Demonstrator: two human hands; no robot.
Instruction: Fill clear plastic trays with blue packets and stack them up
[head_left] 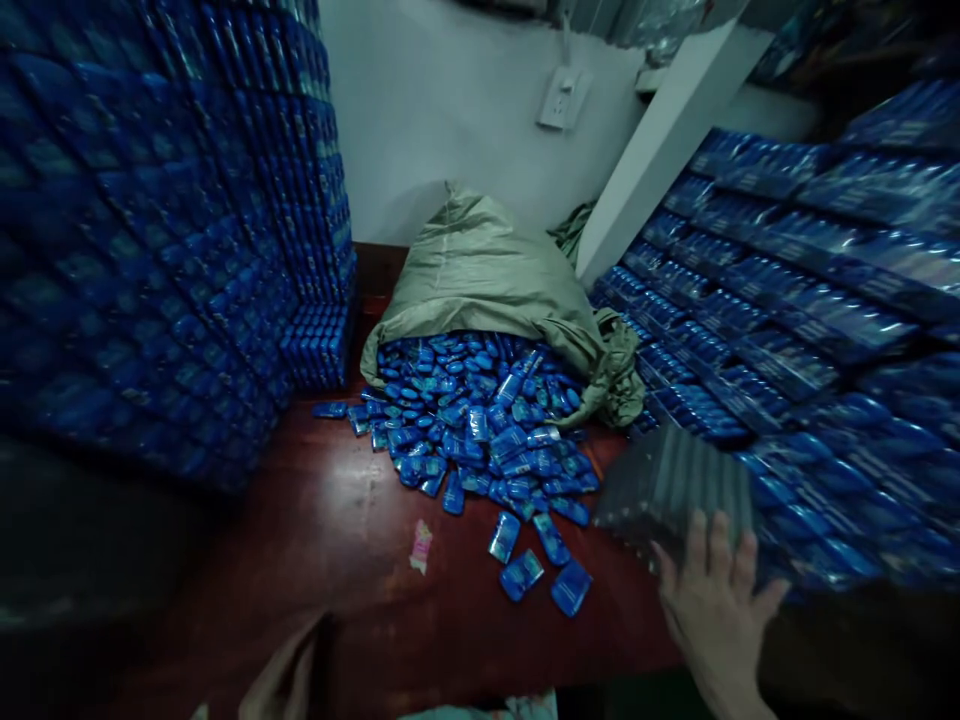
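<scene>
R hand (716,610) spread wide, fingertips at near end of dark ribbed block (694,480), plastic-looking, blurred, by R stacks (780,290) of shiny blue pkts. Mid: loose glossy blue pkts (480,450) spilling from crinkled, greenish sack (495,265) onto smooth red surface (345,570); sack's depths hidden. L hand (298,680) cut off at btm, can't tell grip.

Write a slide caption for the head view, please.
Glossy blue packets spilled from an olive-green fabric sack, right hand at a dark-grey ridged block.
</scene>
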